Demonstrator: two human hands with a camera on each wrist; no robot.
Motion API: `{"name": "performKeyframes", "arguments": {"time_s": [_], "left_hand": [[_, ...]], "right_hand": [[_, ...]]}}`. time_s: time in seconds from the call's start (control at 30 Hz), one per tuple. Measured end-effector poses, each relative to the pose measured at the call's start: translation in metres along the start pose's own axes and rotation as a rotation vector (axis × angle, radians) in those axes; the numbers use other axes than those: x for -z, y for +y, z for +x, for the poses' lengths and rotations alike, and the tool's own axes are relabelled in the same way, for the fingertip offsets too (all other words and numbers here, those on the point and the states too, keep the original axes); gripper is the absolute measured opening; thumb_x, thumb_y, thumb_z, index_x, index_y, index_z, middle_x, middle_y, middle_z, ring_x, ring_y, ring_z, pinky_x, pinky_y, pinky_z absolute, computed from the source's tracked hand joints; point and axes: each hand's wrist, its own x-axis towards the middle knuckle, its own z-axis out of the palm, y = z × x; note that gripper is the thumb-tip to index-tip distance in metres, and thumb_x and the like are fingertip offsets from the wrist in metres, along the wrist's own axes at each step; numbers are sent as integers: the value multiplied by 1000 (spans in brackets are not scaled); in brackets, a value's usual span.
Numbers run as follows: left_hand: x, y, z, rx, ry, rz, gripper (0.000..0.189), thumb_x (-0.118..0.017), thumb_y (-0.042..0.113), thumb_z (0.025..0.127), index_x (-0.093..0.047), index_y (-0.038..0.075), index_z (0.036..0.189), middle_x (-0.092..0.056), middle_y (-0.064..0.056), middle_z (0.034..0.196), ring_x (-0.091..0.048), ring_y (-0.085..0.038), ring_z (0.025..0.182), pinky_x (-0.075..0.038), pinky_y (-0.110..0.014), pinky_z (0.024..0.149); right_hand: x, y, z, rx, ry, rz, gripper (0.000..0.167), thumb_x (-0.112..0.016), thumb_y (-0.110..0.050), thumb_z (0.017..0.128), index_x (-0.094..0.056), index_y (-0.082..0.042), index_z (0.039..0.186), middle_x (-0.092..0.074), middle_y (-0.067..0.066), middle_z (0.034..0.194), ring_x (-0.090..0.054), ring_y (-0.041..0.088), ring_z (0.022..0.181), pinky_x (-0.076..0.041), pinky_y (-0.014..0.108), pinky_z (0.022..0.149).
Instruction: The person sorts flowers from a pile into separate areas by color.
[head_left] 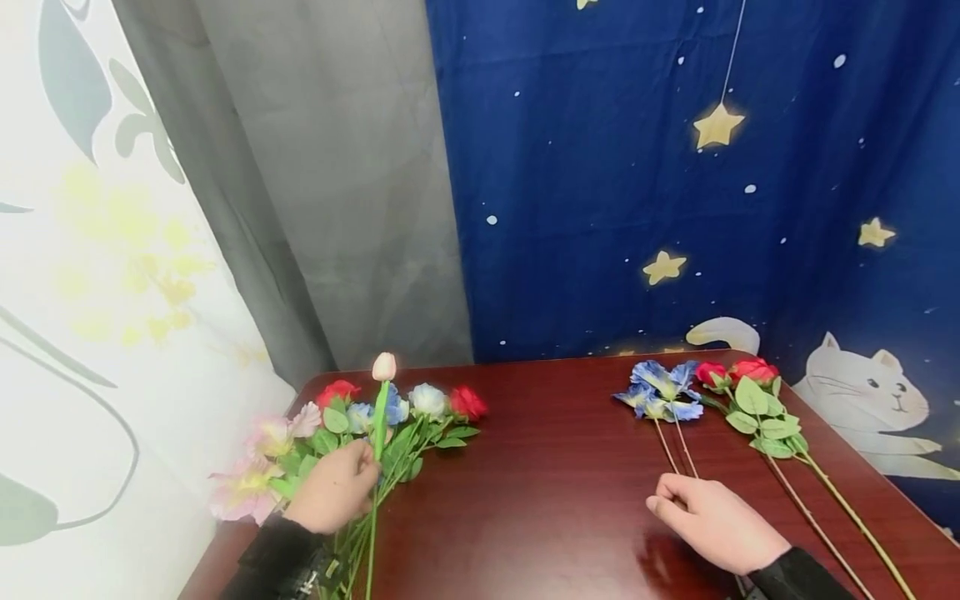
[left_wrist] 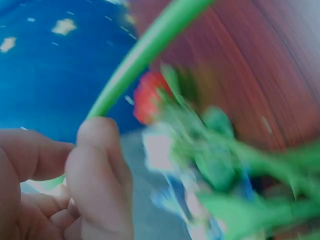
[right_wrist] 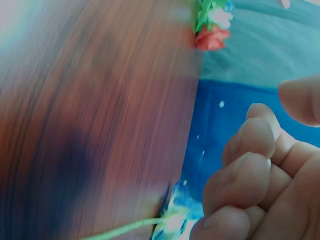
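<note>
My left hand (head_left: 335, 487) pinches the green stem of a pale pink tulip (head_left: 384, 367), which stands upright above the heap of flowers on the left. In the left wrist view, thumb and fingers (left_wrist: 97, 165) meet around that stem (left_wrist: 145, 50). Below lie red roses (head_left: 468, 402), a white flower (head_left: 429, 401), blue flowers and large pink blooms (head_left: 251, 487), their stems partly hidden by the hand. My right hand (head_left: 716, 517) hovers over the stems of blue flowers (head_left: 663, 390), fingers loosely curled and thumb apart, as the right wrist view shows, holding nothing.
Two red roses (head_left: 753, 371) with leafy stems lie along the right side of the dark red table (head_left: 540, 467). A blue starry curtain (head_left: 570, 208) and a grey curtain (head_left: 352, 208) hang behind the table. A white patterned surface (head_left: 150, 400) borders its left side.
</note>
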Motion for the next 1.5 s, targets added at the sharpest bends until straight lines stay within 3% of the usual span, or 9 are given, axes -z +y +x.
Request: {"name": "performKeyframes", "arguments": {"time_s": [0.13, 0.3, 0.43, 0.57, 0.73, 0.87, 1.17, 1.33, 1.5], "left_hand": [[-5, 17, 2, -65, -130, -219, 11, -47, 17, 93, -49, 7, 89, -56, -11, 68, -57, -20, 48, -50, -38, 44], [-37, 38, 8, -132, -307, -485, 20, -49, 25, 93, -47, 5, 96, -58, -15, 74, -61, -25, 55, -51, -44, 50], [-68, 55, 8, -151, -401, -649, 21, -49, 22, 93, -46, 1, 97, -57, -16, 73, -61, -25, 54, -51, -44, 49], [-89, 70, 9, -165, -442, -721, 20, -48, 19, 94, -45, 0, 97, -57, -14, 68, -60, -22, 51, -51, -41, 48], [-104, 75, 7, -181, -457, -699, 18, -49, 18, 93, -46, 1, 95, -58, -11, 65, -58, -20, 49, -51, -43, 48], [-106, 70, 4, -166, -445, -663, 19, -52, 21, 92, -49, 5, 102, -61, -13, 72, -60, -21, 53, -51, -41, 48], [-83, 51, -4, -128, -412, -455, 18, -57, 28, 88, -56, 13, 99, -61, -11, 69, -61, -24, 52, -50, -43, 48], [-74, 41, -4, -112, -401, -330, 16, -57, 32, 88, -58, 18, 94, -61, -7, 66, -61, -22, 52, -50, -40, 47], [-62, 25, -3, -108, -377, -156, 16, -55, 39, 88, -57, 23, 91, -58, -2, 62, -59, -18, 51, -46, -32, 46]], "right_hand": [[-13, -20, 4, 62, 28, 50, 26, -47, -49, 89, -50, -28, 74, -35, -13, 57, -39, 0, 52, -31, 23, 50], [-35, -62, 12, 252, 95, 109, 17, -51, -41, 90, -50, -32, 75, -33, -19, 57, -38, -3, 52, -33, 19, 51], [-56, -97, 23, 355, 16, 208, 15, -49, -40, 91, -53, -31, 80, -36, -19, 58, -35, -4, 50, -32, 17, 48], [-75, -119, 38, 363, -63, 290, 21, -45, -43, 92, -52, -29, 79, -37, -15, 56, -31, -1, 46, -28, 17, 44], [-88, -123, 43, 333, -68, 314, 28, -43, -41, 94, -51, -27, 72, -33, -14, 53, -27, 1, 42, -25, 19, 41], [-86, -112, 47, 313, -52, 269, 30, -45, -39, 93, -48, -23, 68, -31, -13, 54, -27, 1, 44, -24, 18, 44], [-89, -75, 85, 148, -54, 1, 35, -51, -35, 90, -42, -22, 59, -32, -11, 50, -31, 7, 42, -25, 21, 46], [-93, -72, 98, 53, -28, -110, 38, -55, -35, 87, -42, -22, 53, -33, -9, 47, -33, 10, 42, -26, 25, 45], [-94, -76, 101, -25, -60, -187, 39, -56, -37, 85, -45, -22, 50, -35, -8, 46, -36, 12, 43, -26, 27, 45]]}}
